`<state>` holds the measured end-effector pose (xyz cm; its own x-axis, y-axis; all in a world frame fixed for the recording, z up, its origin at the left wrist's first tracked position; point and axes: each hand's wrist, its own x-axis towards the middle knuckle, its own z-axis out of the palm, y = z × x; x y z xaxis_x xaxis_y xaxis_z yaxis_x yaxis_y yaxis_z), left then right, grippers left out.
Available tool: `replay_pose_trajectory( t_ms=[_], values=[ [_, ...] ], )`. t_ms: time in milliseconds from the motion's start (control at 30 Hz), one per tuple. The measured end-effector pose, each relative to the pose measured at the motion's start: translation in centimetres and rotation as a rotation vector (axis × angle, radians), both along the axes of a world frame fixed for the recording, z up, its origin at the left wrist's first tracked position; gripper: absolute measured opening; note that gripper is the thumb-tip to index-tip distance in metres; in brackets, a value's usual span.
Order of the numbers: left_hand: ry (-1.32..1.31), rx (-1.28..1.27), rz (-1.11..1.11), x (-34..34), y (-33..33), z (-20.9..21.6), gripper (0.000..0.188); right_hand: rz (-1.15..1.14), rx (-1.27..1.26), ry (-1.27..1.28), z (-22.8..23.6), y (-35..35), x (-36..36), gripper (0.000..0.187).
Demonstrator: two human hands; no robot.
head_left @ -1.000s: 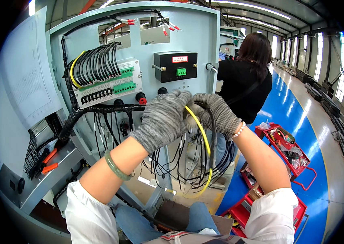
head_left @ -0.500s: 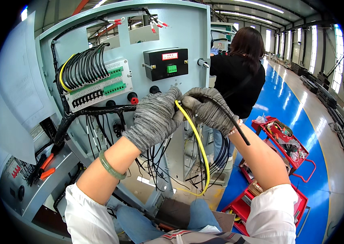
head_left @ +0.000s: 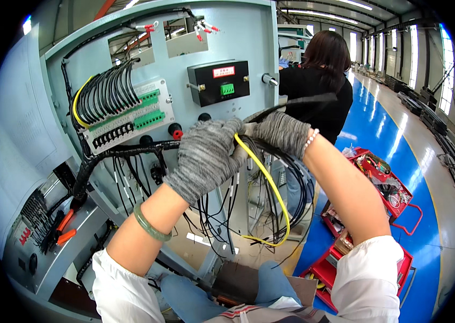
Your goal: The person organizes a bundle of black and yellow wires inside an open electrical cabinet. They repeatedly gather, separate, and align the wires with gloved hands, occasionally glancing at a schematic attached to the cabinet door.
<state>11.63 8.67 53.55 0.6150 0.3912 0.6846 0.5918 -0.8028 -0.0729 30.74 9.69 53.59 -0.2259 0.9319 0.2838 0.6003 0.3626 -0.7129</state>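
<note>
My left hand (head_left: pixel 206 156), in a grey knitted glove, is closed around a bundle of wires in front of the panel (head_left: pixel 262 32). A yellow wire (head_left: pixel 267 175) leaves the bundle by its fingers and loops down to the right. Right beside it, my gloved right hand (head_left: pixel 282 133) pinches at the bundle with a dark flexible strip (head_left: pixel 311 106), whose loose end is smeared by motion. Many black wires (head_left: pixel 297 188) hang below both hands. The fingertips and the grip point are partly hidden by the gloves.
A terminal block (head_left: pixel 128 116) with black wires and a black box (head_left: pixel 218 83) with a green connector sit on the panel. Orange-handled pliers (head_left: pixel 66 229) lie at lower left. A person in black (head_left: pixel 319 91) stands beyond the panel. Red tool carts (head_left: pixel 383 183) stand at right.
The dark strip's loose end has swung from hanging down at right to up behind my right hand. My right hand has turned; the black wires and yellow loop have shifted right.
</note>
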Motion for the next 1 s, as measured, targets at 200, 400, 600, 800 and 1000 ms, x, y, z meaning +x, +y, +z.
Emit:
replay_pose_trajectory(
  t_ms=[200, 400, 600, 800, 1000],
  values=[
    [0.059, -0.128, -0.035, 0.5, 0.1, 1.1, 0.024, 0.084, 0.552, -0.769, -1.0, -1.1, 2.7, 0.028],
    [0.069, -0.246, -0.028, -0.4, 1.1, 1.6, 0.029, -0.025, 0.347, -0.096, -0.5, -4.1, 0.2, 0.042],
    [0.152, -0.251, 0.003, -0.1, 1.6, 2.2, 0.032, -0.159, 0.191, -0.33, 0.5, -4.8, -1.7, 0.05],
    [0.201, -0.455, -0.019, 0.2, 2.1, 3.3, 0.026, -0.201, 0.172, -0.363, 0.0, -4.1, -2.0, 0.048],
    [0.189, -0.561, -0.096, 0.1, 3.0, 3.4, 0.028, -0.268, 0.079, -0.319, 0.0, -4.2, -3.0, 0.048]
  ],
)
